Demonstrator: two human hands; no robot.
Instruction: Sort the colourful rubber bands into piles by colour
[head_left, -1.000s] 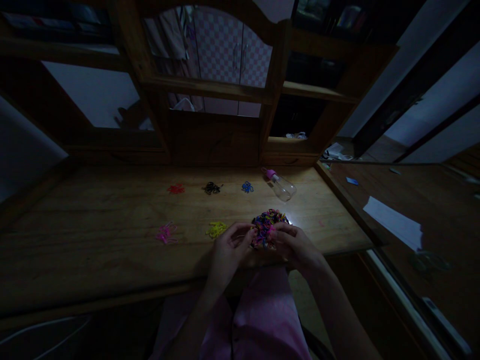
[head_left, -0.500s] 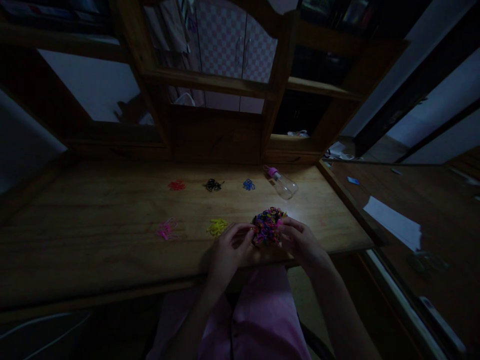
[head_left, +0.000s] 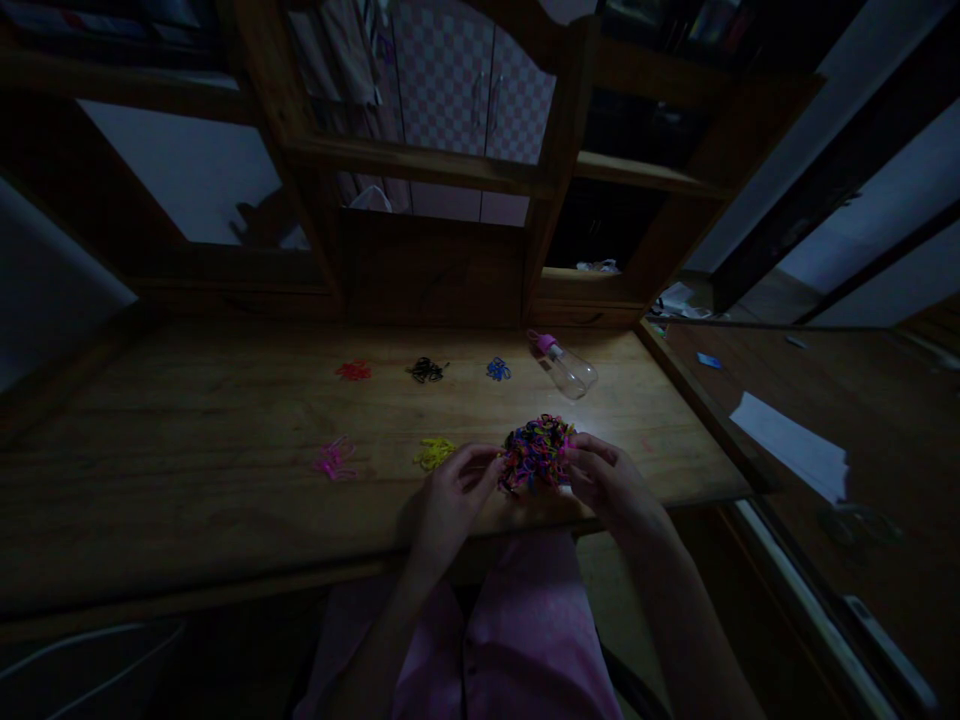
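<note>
A mixed heap of small coloured rubber bands (head_left: 534, 455) lies near the table's front edge, between my two hands. My left hand (head_left: 454, 500) reaches its left side, thumb and forefinger closed on bands at the heap's edge; their exact number is hidden. On the right side my right hand (head_left: 607, 482) pinches a bright pink rubber band (head_left: 568, 450), with the other fingers curled. Left of my left hand is a yellow group of bands (head_left: 434, 454), and farther left a pink group (head_left: 335, 460).
Behind these lie small groups of red bands (head_left: 354, 371), black bands (head_left: 427, 370) and blue bands (head_left: 498, 370). A clear bottle with a pink cap (head_left: 574, 375) rests on its side beyond the heap. Wooden shelving (head_left: 435, 270) rises along the table's back.
My right hand has shifted slightly right with the pink band. The heap looks a little wider, spread between my hands. My left hand has barely moved.
</note>
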